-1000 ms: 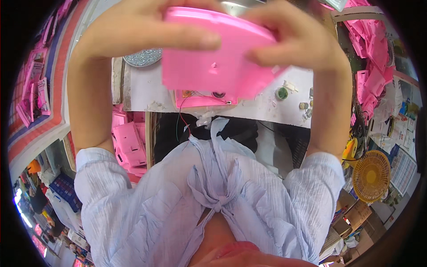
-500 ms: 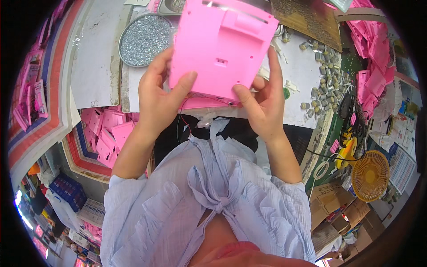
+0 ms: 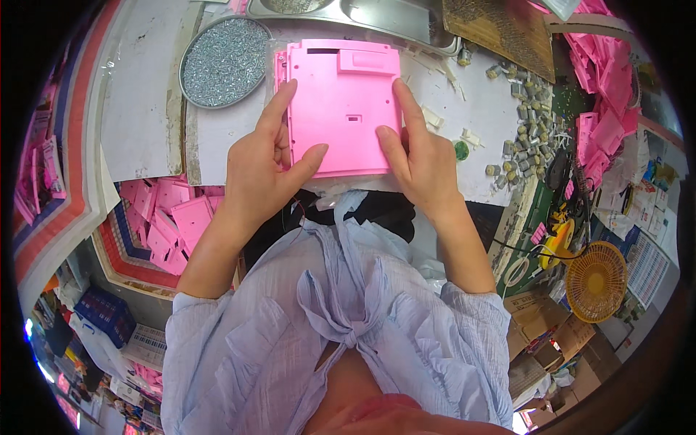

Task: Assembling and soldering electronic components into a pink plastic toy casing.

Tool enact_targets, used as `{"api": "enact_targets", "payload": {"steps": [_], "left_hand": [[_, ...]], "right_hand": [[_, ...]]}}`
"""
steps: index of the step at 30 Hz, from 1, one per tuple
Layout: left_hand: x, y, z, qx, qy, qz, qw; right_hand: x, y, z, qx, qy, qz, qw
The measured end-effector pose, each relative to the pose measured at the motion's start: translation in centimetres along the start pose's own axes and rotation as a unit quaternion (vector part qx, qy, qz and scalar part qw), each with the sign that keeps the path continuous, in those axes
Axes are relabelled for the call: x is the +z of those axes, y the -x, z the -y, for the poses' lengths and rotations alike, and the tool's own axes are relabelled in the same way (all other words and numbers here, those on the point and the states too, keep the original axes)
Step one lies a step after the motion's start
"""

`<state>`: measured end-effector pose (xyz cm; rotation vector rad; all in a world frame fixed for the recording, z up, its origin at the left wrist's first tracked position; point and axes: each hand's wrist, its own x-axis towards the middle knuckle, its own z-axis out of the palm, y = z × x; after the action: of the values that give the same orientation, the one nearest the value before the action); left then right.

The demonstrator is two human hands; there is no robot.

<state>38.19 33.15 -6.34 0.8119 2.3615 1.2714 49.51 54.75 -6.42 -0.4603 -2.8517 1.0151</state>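
Note:
A squarish pink plastic casing (image 3: 337,94) lies nearly flat at the near edge of the white work surface. Its upper face has a raised rectangular block, a small slot near the middle and a few screw holes. My left hand (image 3: 264,163) grips the left edge, thumb on the lower left corner. On the opposite edge my right hand (image 3: 426,161) holds it, thumb resting on the face and fingers along the side. More pink plastic shows under or beside the casing's left edge; whether it is a separate part I cannot tell. The casing's underside is hidden.
Left of the casing stands a round tray of small silver screws (image 3: 223,64). A divided metal tray (image 3: 388,13) is beyond it. Several small motors (image 3: 528,134) lie at the right. Pink parts (image 3: 174,221) fill a bin at lower left. A yellow basket (image 3: 596,281) sits far right.
The casing has come down from a raised, tilted position to lie flatter and squarer on the table. Both hands have moved with it and keep hold of its sides.

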Motion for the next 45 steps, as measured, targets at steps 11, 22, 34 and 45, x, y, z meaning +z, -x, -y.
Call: {"api": "enact_targets", "payload": {"steps": [11,22,34,45], "left_hand": [[-0.3,0.4,1.1,-0.037,0.080,-0.004,0.996],[0.0,3.3,0.7,-0.054,-0.047,-0.019,0.997],[-0.2,4.4,1.4,-0.037,-0.053,-0.003,0.998],[0.6,5.1,4.7,0.060,-0.055,0.011,0.997]], "right_hand": [[0.2,0.5,-0.4,0.005,-0.096,0.014,0.995],[-1.3,-1.0,-0.7,-0.095,-0.042,0.100,0.990],[-4.0,-3.5,1.7,-0.161,0.247,0.191,0.936],[-3.1,-2.9,0.1,-0.153,0.087,0.222,0.959]]}}
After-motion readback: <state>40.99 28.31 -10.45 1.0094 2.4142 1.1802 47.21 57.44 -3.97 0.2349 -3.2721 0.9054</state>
